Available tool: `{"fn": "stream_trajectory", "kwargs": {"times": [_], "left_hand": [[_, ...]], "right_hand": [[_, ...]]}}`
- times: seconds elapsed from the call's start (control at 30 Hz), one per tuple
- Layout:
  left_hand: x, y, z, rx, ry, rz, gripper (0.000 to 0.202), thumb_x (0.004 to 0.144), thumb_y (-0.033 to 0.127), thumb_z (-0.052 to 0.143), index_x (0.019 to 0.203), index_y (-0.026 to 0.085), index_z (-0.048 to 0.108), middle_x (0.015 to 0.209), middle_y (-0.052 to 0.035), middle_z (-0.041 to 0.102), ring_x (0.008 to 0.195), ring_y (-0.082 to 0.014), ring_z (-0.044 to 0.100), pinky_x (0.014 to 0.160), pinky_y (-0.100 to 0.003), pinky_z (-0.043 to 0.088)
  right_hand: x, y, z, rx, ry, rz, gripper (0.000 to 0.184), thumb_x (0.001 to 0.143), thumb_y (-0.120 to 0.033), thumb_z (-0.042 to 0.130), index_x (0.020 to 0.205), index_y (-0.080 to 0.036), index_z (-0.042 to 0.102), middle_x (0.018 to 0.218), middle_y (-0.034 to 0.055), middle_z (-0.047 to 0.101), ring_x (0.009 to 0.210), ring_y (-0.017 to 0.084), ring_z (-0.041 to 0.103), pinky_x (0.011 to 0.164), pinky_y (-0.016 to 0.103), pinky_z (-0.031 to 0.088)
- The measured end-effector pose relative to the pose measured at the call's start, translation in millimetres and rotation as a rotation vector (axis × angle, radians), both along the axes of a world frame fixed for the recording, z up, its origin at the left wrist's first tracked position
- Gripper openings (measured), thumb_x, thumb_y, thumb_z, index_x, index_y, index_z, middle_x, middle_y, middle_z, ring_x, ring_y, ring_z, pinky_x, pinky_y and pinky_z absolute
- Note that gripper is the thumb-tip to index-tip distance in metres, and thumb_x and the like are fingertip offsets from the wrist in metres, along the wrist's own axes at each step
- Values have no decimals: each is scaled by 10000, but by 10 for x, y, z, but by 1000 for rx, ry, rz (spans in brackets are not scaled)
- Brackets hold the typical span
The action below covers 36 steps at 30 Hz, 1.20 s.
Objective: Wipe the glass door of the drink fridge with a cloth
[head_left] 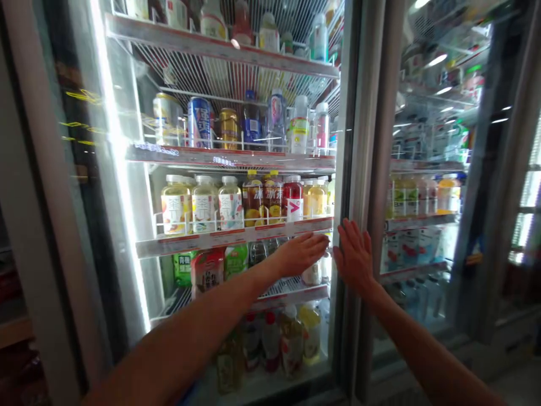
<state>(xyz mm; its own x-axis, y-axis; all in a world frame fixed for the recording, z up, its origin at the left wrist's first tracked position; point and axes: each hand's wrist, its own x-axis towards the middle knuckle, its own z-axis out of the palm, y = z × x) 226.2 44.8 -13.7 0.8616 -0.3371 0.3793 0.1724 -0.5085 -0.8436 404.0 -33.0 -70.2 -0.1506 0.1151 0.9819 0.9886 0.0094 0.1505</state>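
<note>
Head view showed the open left hand (pixel 300 254) flat, just left of the tall silver upright door frame (pixel 349 141) of a glass drinks fridge, and the open right hand (pixel 354 256) nearer, pressed against it.

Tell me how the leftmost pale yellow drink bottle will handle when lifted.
The pale yellow drink bottle looks full, so probably heavy for its size. Its tall round shape could tip or roll, though the white wire rail may stop it.

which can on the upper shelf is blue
The can second from the left, between a cream can and a gold can, the only blue one.
</note>
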Motion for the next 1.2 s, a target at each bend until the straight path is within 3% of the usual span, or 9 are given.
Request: {"fn": "stream_trajectory", "kwargs": {"times": [0.2,0.27,0.4,0.47,0.67,0.87,1.07,1.13,1.2], "left_hand": [[-21,-22,263,-84,-187,106,371,911,176,366,1260,115,479,1392,-92,452,1327,-219,349,1093,-399,289],[-117,-51,93,-98,-142,98,365,909,176,368,1247,119,494,1375,-86,474,1320,-215,360,1087,-387,299],[-466,-105,-559,-52,132,29,323,897,195,392,1165,136,562,1324,-53,531,1274,-183,420,1086,-336,311],[-622,-100,-675,-25,168,27,323,893,196,403,1169,134,558,1331,-53,524,1275,-176,417,1091,-328,308],[-787,-17,-248,-78,-180,176,405,878,140,412,1281,138,453,1416,-86,421,1351,-228,303,1111,-431,272],[-1107,-58,-577,25,91,56,340,898,206,415,1220,170,519,1360,-29,500,1277,-149,418,1098,-322,298],[-1472,27,-154,-30,-342,161,400,867,113,441,1260,184,473,1375,-44,481,1360,-179,289,1137,-400,234],[-1593,13,-208,-69,-360,145,403,861,107,449,1257,174,477,1364,-62,491,1373,-187,259,1132,-402,245],[-1732,-21,-401,-71,-191,108,378,861,122,457,1233,166,504,1351,-62,505,1360,-185,289,1124,-373,264]], "right_hand": [[-21,25,-21,-3,8,-8,586,919,-262,374,1462,-234,156,1445,111,385,1373,230,275,1084,478,259],[-56,53,-33,-10,17,-8,577,923,-254,354,1463,-234,151,1446,110,383,1375,226,271,1083,475,261],[-119,117,-108,-55,31,8,585,911,-234,365,1460,-228,162,1449,115,377,1377,227,265,1089,482,246],[-154,153,-141,-73,32,24,591,904,-237,384,1457,-232,175,1453,112,371,1374,228,274,1091,485,241],[-363,255,-155,-75,39,74,592,906,-249,382,1457,-245,166,1487,101,308,1388,228,235,1099,491,223],[-616,265,-142,-71,-15,121,614,885,-217,410,1453,-233,180,1501,93,277,1392,228,221,1110,480,215],[-894,277,13,-61,-39,194,665,888,-212,400,1468,-272,78,1538,44,171,1402,232,185,1124,487,195],[-1017,300,53,-65,-40,212,672,890,-215,399,1468,-281,64,1536,38,179,1400,234,194,1122,494,199],[-1137,327,76,-70,-66,231,682,888,-211,400,1469,-279,48,1532,42,191,1398,232,203,1122,497,199]]}}
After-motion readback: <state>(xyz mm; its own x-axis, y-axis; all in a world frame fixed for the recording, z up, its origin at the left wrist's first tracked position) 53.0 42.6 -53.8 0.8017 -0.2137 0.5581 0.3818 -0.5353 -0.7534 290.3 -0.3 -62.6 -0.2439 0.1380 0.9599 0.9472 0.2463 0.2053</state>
